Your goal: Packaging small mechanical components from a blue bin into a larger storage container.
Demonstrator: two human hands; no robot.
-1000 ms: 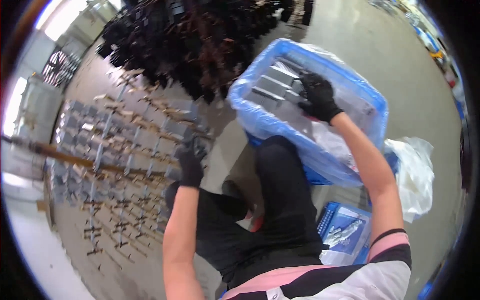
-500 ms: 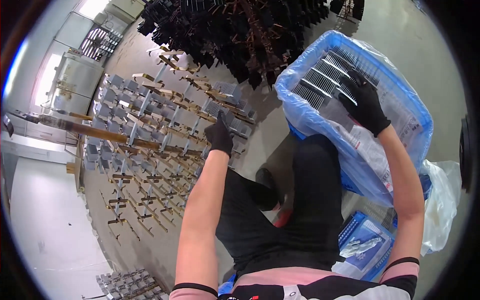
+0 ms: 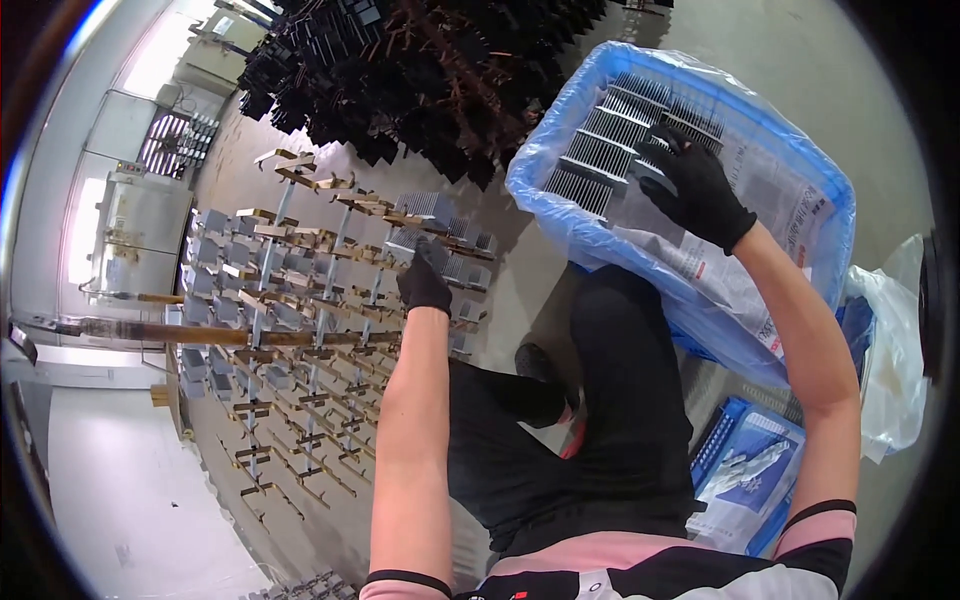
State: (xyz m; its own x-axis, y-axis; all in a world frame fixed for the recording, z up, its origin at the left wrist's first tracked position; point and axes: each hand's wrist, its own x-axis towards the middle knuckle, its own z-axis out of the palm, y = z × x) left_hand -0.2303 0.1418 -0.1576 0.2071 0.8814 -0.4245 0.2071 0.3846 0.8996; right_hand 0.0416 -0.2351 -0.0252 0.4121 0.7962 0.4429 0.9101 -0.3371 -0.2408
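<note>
My left hand [image 3: 426, 278], in a black glove, reaches to the hanging rack [image 3: 330, 180]. Its fingers are closed at a grey finned heat sink [image 3: 403, 241] hung there, partly hidden by the glove. On the right, my other gloved hand, the right hand [image 3: 697, 193], is inside a blue crate lined with clear plastic [image 3: 835, 235]. Thumb and fingers curve around a heat sink [image 3: 648, 168] at the edge of the packed rows. Several finned heat sinks [image 3: 605, 140] lie side by side there on printed paper [image 3: 745, 195].
Dark parts hang in a dense cluster [image 3: 400, 70] at the far side. A brown bar [image 3: 210, 334] crosses the rack at left. Beside my right arm are a second blue crate [image 3: 745, 475] and a white plastic bag [image 3: 893, 370]. A white panel [image 3: 130, 480] stands at lower left.
My view has shifted, so the rack and crate sit differently. My right hand has closed from spread fingers around a heat sink at the row's edge. My left hand stays by the rack.
</note>
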